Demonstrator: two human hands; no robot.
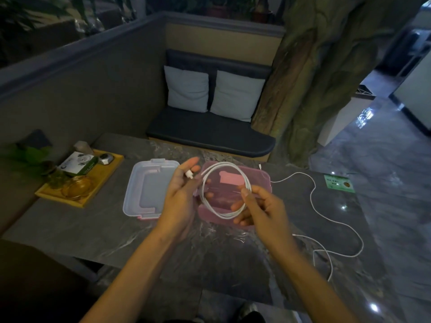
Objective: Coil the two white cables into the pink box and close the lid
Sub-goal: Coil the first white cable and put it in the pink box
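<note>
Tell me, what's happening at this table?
A person holds a coiled white cable in both hands over an open pink box. The left hand pinches its plug end; the right hand grips the loop. A second cable lies loose on the table, and the lid sits beside the box.

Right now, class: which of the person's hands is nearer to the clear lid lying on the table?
Left. The left hand hovers beside the clear lid, at its right edge. The right hand is farther right, over the pink box.
</note>
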